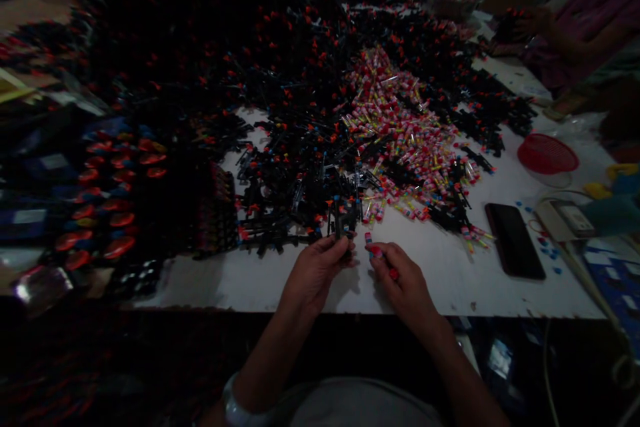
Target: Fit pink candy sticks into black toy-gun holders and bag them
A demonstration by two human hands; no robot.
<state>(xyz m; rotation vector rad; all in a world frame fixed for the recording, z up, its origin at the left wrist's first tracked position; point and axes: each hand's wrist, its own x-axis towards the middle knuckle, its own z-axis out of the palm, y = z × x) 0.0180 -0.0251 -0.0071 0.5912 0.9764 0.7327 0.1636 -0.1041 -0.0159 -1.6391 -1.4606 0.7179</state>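
Near the table's front edge, my left hand (325, 263) is closed around a small black toy gun (344, 221), which points away from me. To its right, my right hand (400, 273) pinches a small candy tube (369, 241) with a pink-and-white wrapper. Something red shows at its fingers too. The two hands are apart, with a narrow gap between tube and toy gun. Beyond them lies a large heap of black toy guns (300, 133) with orange and blue tips. A pile of similar candy tubes (405, 133) spreads over the toy guns at centre right.
A dark phone (515, 240) and a red mesh basket (547, 153) lie at right, with small blue caps (553, 253) near the phone. Packed rows of orange-tipped items (105, 193) stand at left. Another person's arm (565, 40) is at the upper right.
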